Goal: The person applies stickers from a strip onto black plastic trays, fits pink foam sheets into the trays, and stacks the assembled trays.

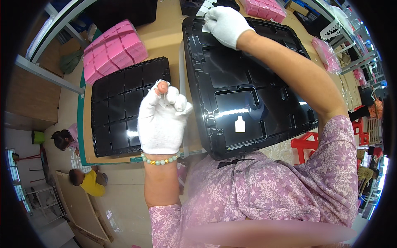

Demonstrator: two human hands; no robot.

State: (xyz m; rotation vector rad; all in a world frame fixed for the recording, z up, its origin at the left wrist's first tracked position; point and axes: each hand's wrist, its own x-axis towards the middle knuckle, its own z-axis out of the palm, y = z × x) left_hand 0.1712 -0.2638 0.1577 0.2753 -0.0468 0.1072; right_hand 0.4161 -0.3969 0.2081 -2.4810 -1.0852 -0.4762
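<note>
A large black plastic tray with moulded compartments lies in front of me, its near edge at my body. In a near compartment rests a small white bottle-shaped tag. My right hand, in a white glove, is at the tray's far left corner, fingers bent down onto a small white card, only part of which shows. My left hand, gloved with the thumb tip bare, is raised left of the tray, palm up. Its fingers are curled in; a pale edge shows between them, too small to name.
Another black tray lies at the left on the table. Behind it stands a pink wrapped stack; more pink packs are at the back. A red stool is at the right. Two people are beyond the table's left side.
</note>
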